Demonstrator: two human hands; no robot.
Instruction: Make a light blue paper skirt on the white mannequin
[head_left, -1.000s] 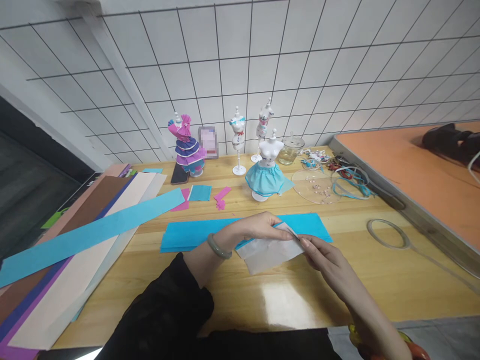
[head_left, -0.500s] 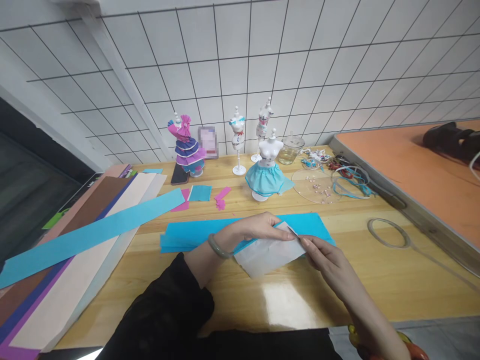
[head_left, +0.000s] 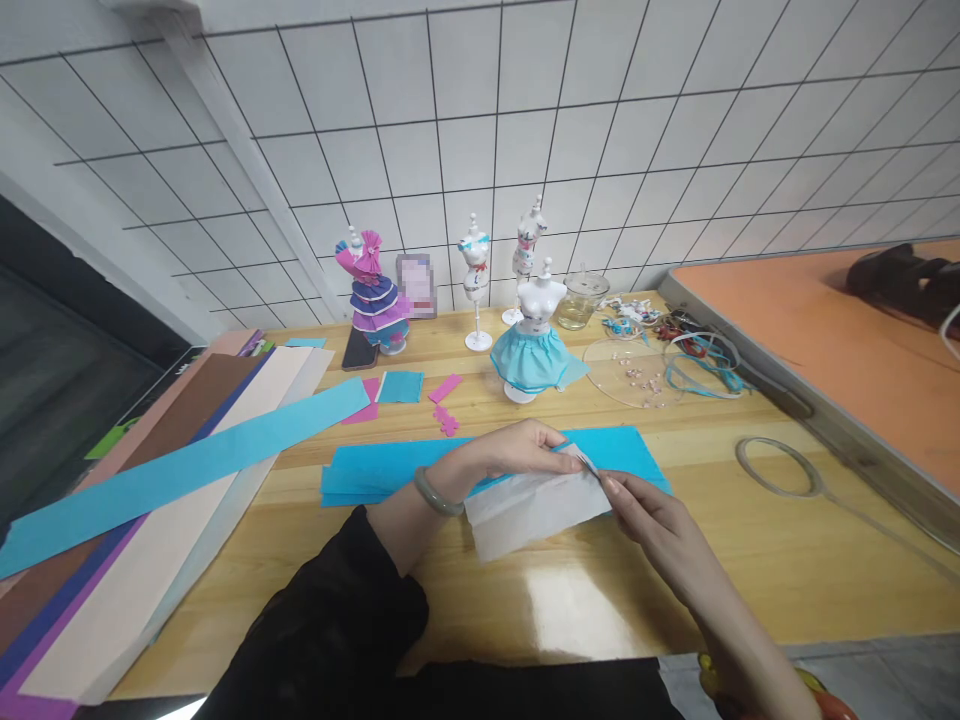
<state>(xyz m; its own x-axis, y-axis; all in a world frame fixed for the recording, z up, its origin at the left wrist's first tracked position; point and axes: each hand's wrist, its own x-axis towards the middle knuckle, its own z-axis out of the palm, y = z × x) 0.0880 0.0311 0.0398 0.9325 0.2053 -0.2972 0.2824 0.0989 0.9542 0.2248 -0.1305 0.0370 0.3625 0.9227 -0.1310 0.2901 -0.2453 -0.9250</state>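
Note:
My left hand, with a bracelet at the wrist, pinches the top edge of a thin white sheet. The sheet hangs toward me over a blue paper strip on the wooden table. At the sheet's upper right corner, my right hand has its thumb and fingers closed. A thin dark piece shows between the two hands; its full shape is hidden. Behind them stands a white mannequin in a light blue skirt.
A dressed mannequin, bare white stands, a phone and a glass jar stand or lie at the back. Long coloured sheets cover the left. Beads and a wire coil lie right.
The white sheet's lower left corner has swung slightly left and its lower edge has shifted. Both hands have barely moved and keep their grip.

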